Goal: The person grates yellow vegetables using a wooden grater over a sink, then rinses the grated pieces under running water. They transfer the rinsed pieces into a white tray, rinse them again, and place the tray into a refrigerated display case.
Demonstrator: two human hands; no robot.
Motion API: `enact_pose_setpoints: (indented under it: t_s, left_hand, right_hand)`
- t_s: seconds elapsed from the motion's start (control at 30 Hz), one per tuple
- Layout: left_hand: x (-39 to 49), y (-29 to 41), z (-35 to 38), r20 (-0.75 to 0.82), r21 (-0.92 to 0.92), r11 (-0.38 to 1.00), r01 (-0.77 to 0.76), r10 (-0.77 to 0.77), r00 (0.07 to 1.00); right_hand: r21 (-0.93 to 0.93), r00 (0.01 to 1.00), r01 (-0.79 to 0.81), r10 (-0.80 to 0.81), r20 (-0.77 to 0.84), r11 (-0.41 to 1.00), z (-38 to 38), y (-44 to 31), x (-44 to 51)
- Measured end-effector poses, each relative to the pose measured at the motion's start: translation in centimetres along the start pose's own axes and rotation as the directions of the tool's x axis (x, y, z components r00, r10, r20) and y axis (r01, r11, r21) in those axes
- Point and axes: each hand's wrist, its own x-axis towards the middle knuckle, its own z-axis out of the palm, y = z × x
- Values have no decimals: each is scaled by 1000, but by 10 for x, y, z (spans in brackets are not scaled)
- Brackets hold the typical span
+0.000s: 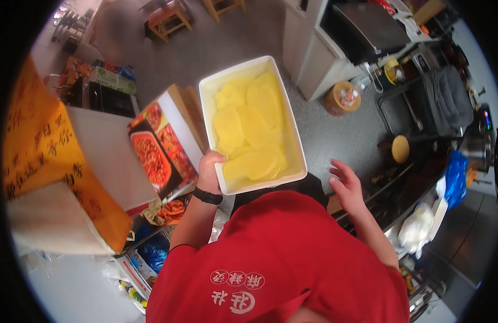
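A white rectangular plastic tub (304,163) is held out in front of my red shirt. In it lie several flat yellow slices (261,125), apparently potato, in what looks like liquid. My left hand (210,171), with a dark band on its wrist, grips the tub's near left corner, thumb over the rim and the other fingers hidden. To the right of the tub, apart from it, my right hand (346,183) is raised with its fingers spread and nothing in it.
A panel with food pictures (156,153) stands at left, beside an orange cloth banner (71,161) bearing writing. A round wooden stool (341,99) stands on the grey floor. At right are a chair with a grey cloth (448,101) and a blue plastic bag (456,179). Wooden stools (166,18) stand farther off.
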Motion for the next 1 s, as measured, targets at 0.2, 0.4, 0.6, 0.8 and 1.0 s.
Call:
enact_pose_setpoints:
  t_s: [0.2,0.4,0.6,0.8,1.0]
  left_hand:
    - [173,100,47,-67,21,998,-58,60,996]
    - [356,222,52,-140,118,989,-94,110,984]
    - [525,373,93,-129,147,987,-61,81,988]
    - [714,510,139,-69,172,985,8,3,998]
    - [916,629,193,-84,218,975,29,-11,996]
  right_hand:
    - [300,872,-231,61,486,926,39,-139,269]
    - [570,890,-221,-75,450,791,78,-199,493]
    - [618,929,-167,-87,359,769,112,-269,682]
    - [674,922,-82,-200,330,734,124,-342,888]
    - [714,933,-32,-235,273,699,114,-418,1101]
